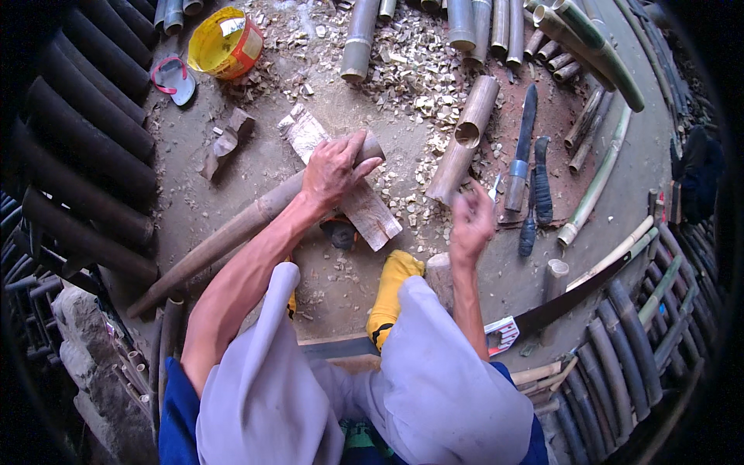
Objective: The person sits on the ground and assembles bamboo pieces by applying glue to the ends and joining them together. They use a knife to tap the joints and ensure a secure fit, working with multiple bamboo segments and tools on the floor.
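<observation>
My left hand (333,169) is closed over the upper end of a long brown bamboo pole (232,231). The pole slants down to the left and rests across a rough wooden block (370,213). My right hand (473,225) is raised on the right with its fingers curled in, slightly smeared by motion. A thin pale pointed tip (494,184) shows beside its fingertips; what it belongs to, and whether the hand holds it, I cannot make out. Just beyond that hand lies a thick bamboo tube (479,108) with a round opening cut in its side.
A large knife (524,132) and dark-handled tools (542,182) lie right of the tube. A handsaw (570,298) rests by my right knee. Wood chips (418,85) litter the ground. A yellow bucket (225,46) and a sandal (175,81) sit far left, near stacked dark bamboo (85,139).
</observation>
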